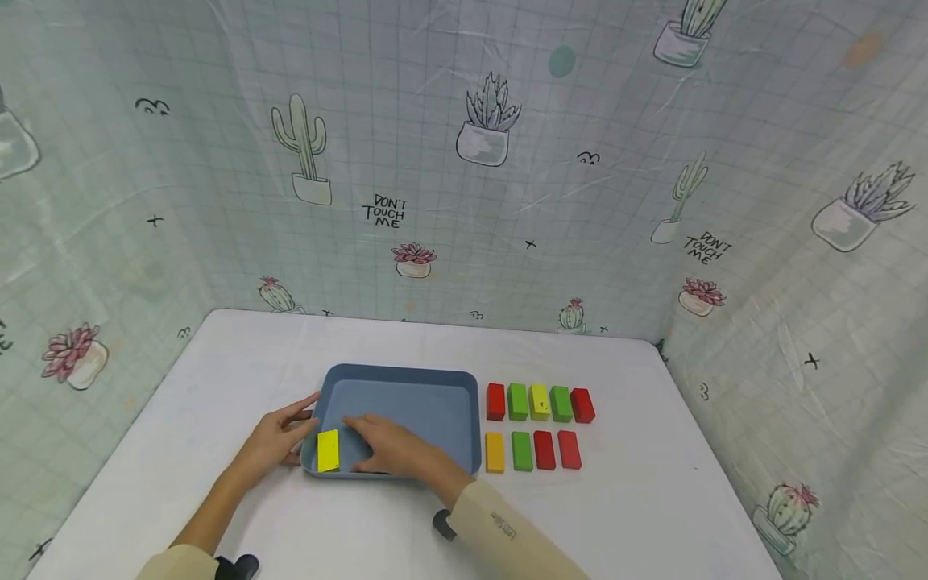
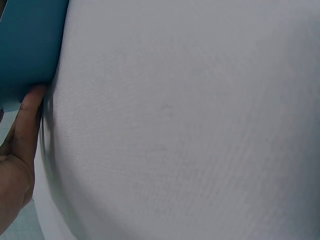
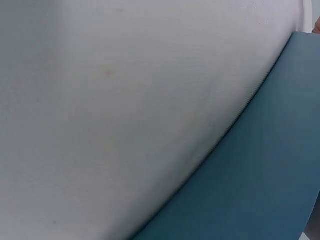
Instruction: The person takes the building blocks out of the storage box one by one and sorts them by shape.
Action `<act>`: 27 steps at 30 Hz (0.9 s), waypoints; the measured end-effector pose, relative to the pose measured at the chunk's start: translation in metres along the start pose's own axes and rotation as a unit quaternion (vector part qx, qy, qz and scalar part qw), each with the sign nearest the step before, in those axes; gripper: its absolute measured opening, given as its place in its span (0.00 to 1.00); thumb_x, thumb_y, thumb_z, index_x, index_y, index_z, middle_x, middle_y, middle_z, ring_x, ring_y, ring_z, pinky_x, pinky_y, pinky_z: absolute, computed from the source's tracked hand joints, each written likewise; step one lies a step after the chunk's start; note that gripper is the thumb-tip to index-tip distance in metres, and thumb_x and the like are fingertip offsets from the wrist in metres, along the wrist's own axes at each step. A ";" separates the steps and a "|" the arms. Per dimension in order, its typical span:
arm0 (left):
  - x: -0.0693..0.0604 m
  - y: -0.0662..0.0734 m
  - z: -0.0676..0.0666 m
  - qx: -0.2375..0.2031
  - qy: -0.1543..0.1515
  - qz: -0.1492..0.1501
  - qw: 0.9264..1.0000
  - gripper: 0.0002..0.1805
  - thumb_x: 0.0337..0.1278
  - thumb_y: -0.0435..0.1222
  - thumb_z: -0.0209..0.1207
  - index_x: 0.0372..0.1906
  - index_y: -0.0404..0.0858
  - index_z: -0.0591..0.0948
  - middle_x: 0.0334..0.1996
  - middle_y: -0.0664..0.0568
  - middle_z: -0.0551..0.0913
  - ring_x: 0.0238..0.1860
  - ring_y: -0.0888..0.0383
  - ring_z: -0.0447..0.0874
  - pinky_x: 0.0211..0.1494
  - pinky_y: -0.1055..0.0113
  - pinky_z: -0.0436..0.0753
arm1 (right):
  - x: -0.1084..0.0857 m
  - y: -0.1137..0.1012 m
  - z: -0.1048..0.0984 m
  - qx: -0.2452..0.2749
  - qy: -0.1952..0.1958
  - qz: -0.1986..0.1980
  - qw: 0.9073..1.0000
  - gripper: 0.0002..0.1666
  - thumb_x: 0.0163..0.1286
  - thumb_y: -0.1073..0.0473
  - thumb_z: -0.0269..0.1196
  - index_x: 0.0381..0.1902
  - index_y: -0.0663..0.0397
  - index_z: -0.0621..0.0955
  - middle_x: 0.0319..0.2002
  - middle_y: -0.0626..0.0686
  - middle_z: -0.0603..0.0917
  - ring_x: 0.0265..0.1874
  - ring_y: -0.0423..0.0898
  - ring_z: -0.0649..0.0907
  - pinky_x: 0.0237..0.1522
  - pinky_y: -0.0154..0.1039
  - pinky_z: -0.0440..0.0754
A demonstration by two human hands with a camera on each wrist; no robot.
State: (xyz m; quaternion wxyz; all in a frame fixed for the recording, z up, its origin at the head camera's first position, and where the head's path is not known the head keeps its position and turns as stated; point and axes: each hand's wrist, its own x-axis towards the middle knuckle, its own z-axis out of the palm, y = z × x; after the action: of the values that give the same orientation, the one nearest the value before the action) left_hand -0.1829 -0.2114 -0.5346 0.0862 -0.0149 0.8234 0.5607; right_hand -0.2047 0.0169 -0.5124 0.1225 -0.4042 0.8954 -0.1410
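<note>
A grey-blue rectangular tray (image 1: 406, 376) lies on the white table. In its front left corner stands a yellow block (image 1: 328, 451). My left hand (image 1: 271, 443) is at the tray's left side, its fingers touching the outer wall; a fingertip against the tray wall (image 2: 30, 45) shows in the left wrist view. Over the front of the tray reaches my right hand (image 1: 391, 445), thumb and fingers apart, just right of the yellow block, with nothing visible between them. The right wrist view holds mostly the tray's outer wall (image 3: 250, 165) and table.
Right of the tray, several blocks stand in two rows: the back row includes a red block (image 1: 496, 402) and a yellow block (image 1: 540, 402), the front row an orange-yellow block (image 1: 495, 453) and a green block (image 1: 522, 451). A cactus-print curtain (image 1: 435, 161) surrounds the table (image 1: 616, 515).
</note>
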 end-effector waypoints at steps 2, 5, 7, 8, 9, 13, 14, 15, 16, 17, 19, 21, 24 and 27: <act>0.000 0.000 -0.001 -0.003 -0.001 0.002 1.000 0.32 0.64 0.43 0.57 0.71 0.45 0.62 0.60 0.32 0.67 0.47 0.46 0.74 0.30 0.61 0.83 | 0.002 -0.001 0.000 -0.006 -0.004 -0.004 1.000 0.47 0.60 0.46 0.67 0.72 0.50 0.59 0.64 0.45 0.69 0.60 0.36 0.68 0.57 0.27 0.66; -0.001 0.001 -0.001 -0.007 -0.001 0.006 1.000 0.32 0.64 0.42 0.57 0.71 0.44 0.62 0.60 0.32 0.67 0.45 0.46 0.74 0.29 0.60 0.83 | 0.005 -0.004 0.000 -0.023 -0.006 -0.010 1.000 0.47 0.60 0.47 0.67 0.72 0.50 0.59 0.64 0.45 0.69 0.60 0.36 0.68 0.57 0.27 0.65; -0.001 0.000 -0.001 -0.006 0.001 0.006 1.000 0.32 0.64 0.42 0.57 0.71 0.45 0.63 0.59 0.33 0.68 0.44 0.47 0.74 0.29 0.60 0.83 | 0.006 -0.005 0.000 -0.029 -0.006 -0.010 1.000 0.47 0.60 0.47 0.67 0.72 0.50 0.60 0.64 0.45 0.69 0.60 0.36 0.68 0.58 0.27 0.65; -0.001 0.000 -0.001 -0.005 0.001 0.008 1.000 0.32 0.64 0.42 0.57 0.71 0.44 0.63 0.59 0.33 0.68 0.44 0.47 0.75 0.28 0.60 0.82 | 0.006 -0.005 0.001 -0.034 -0.006 -0.011 0.999 0.47 0.60 0.47 0.67 0.71 0.50 0.60 0.64 0.45 0.69 0.60 0.36 0.68 0.58 0.27 0.65; 0.000 0.000 -0.001 -0.004 0.002 0.008 1.000 0.32 0.64 0.42 0.57 0.71 0.44 0.63 0.59 0.33 0.68 0.43 0.47 0.75 0.28 0.61 0.82 | 0.006 -0.006 0.001 -0.037 -0.007 -0.010 0.999 0.46 0.60 0.47 0.67 0.71 0.49 0.60 0.64 0.45 0.69 0.60 0.36 0.68 0.58 0.27 0.66; 0.000 -0.002 0.001 -0.002 0.008 0.005 1.000 0.32 0.63 0.42 0.57 0.70 0.44 0.63 0.58 0.33 0.69 0.42 0.48 0.75 0.28 0.61 0.82 | 0.006 -0.007 0.001 -0.041 -0.006 -0.009 0.999 0.46 0.59 0.48 0.68 0.71 0.48 0.60 0.63 0.45 0.69 0.60 0.36 0.69 0.57 0.28 0.67; 0.000 -0.003 0.002 -0.004 0.008 0.004 1.000 0.32 0.63 0.42 0.57 0.70 0.44 0.64 0.58 0.33 0.69 0.43 0.48 0.75 0.28 0.61 0.82 | 0.006 -0.007 0.001 -0.042 -0.005 -0.009 0.999 0.46 0.59 0.48 0.68 0.71 0.49 0.60 0.63 0.45 0.70 0.60 0.36 0.69 0.57 0.28 0.67; 0.001 -0.003 0.003 -0.007 0.008 0.003 1.000 0.32 0.63 0.42 0.58 0.70 0.45 0.64 0.59 0.33 0.69 0.43 0.48 0.75 0.28 0.61 0.83 | 0.005 -0.007 0.001 -0.043 -0.005 -0.009 0.999 0.46 0.59 0.48 0.68 0.71 0.48 0.60 0.63 0.45 0.70 0.59 0.36 0.69 0.56 0.28 0.67; 0.001 -0.004 0.004 -0.010 0.005 0.004 1.000 0.32 0.63 0.42 0.58 0.70 0.45 0.64 0.59 0.33 0.69 0.44 0.48 0.75 0.28 0.61 0.83 | 0.005 -0.007 0.002 -0.045 -0.003 -0.011 0.999 0.46 0.59 0.48 0.68 0.71 0.48 0.61 0.62 0.44 0.70 0.59 0.36 0.69 0.56 0.27 0.67; 0.001 -0.004 0.005 -0.013 0.003 0.004 1.000 0.32 0.63 0.42 0.58 0.70 0.45 0.64 0.59 0.33 0.69 0.44 0.47 0.75 0.28 0.60 0.83 | 0.005 -0.006 0.002 -0.045 -0.003 -0.012 0.999 0.45 0.59 0.49 0.68 0.70 0.48 0.62 0.62 0.44 0.71 0.59 0.36 0.70 0.56 0.27 0.68; 0.001 -0.004 0.007 -0.018 0.000 0.005 1.000 0.32 0.63 0.43 0.58 0.70 0.45 0.64 0.59 0.33 0.69 0.45 0.47 0.75 0.28 0.60 0.83 | 0.004 -0.006 0.004 -0.047 -0.003 -0.013 0.999 0.44 0.59 0.49 0.68 0.70 0.48 0.63 0.61 0.44 0.71 0.58 0.35 0.70 0.56 0.27 0.68; 0.001 -0.003 0.007 -0.022 -0.001 0.006 1.000 0.32 0.63 0.42 0.58 0.70 0.46 0.64 0.59 0.34 0.69 0.45 0.47 0.75 0.29 0.59 0.83 | 0.004 -0.006 0.005 -0.045 -0.003 -0.013 0.999 0.43 0.59 0.49 0.68 0.70 0.47 0.63 0.61 0.44 0.72 0.58 0.35 0.70 0.55 0.27 0.68; 0.000 -0.003 0.006 -0.023 0.007 0.006 1.000 0.31 0.62 0.42 0.58 0.70 0.46 0.65 0.59 0.34 0.69 0.46 0.46 0.75 0.29 0.59 0.83 | 0.006 -0.007 0.006 -0.044 -0.001 -0.015 0.999 0.44 0.59 0.49 0.68 0.70 0.46 0.62 0.61 0.43 0.71 0.58 0.35 0.70 0.55 0.28 0.69; 0.000 -0.004 0.003 -0.023 0.009 0.008 1.000 0.31 0.63 0.42 0.58 0.70 0.46 0.65 0.59 0.34 0.69 0.46 0.46 0.75 0.29 0.59 0.83 | 0.009 -0.008 0.006 -0.050 0.003 -0.023 0.998 0.45 0.59 0.48 0.68 0.71 0.46 0.61 0.61 0.43 0.71 0.57 0.35 0.71 0.54 0.28 0.69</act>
State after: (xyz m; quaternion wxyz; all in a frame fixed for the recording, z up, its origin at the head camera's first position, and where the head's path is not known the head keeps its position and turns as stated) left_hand -0.1816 -0.2101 -0.5389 0.0736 -0.0155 0.8110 0.5802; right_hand -0.2025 0.0042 -0.5163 0.0963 -0.4298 0.8922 -0.1000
